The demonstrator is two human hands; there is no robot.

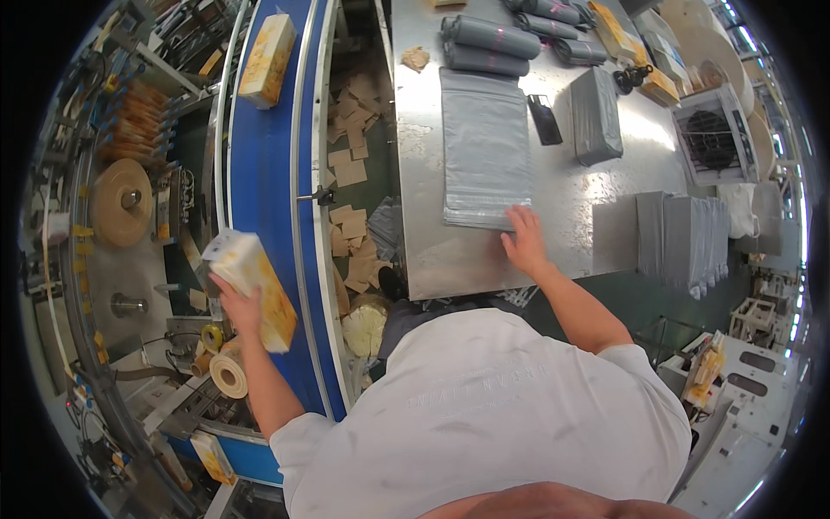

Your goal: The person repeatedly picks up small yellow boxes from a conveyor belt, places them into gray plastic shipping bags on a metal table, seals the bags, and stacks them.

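Note:
My left hand (239,304) is closed on the side of a long white-and-yellow tissue pack (275,298), tilted over the near part of the blue conveyor belt (281,186). Whether the pack touches the belt, I cannot tell. On the metal table (553,186), my right hand (526,243) rests with its fingers stretched out at the near right corner of a flat stack of grey plastic mailing bags (487,147). Farther up the belt lies another tissue pack (268,60).
Rolled grey bags (488,45), a black phone (545,119) and a grey wrapped bundle (596,117) sit on the table. Folded grey bags (683,238) hang over its right edge. Brown paper pieces (350,169) litter the floor between belt and table. Machinery with paper rolls (121,208) stands left.

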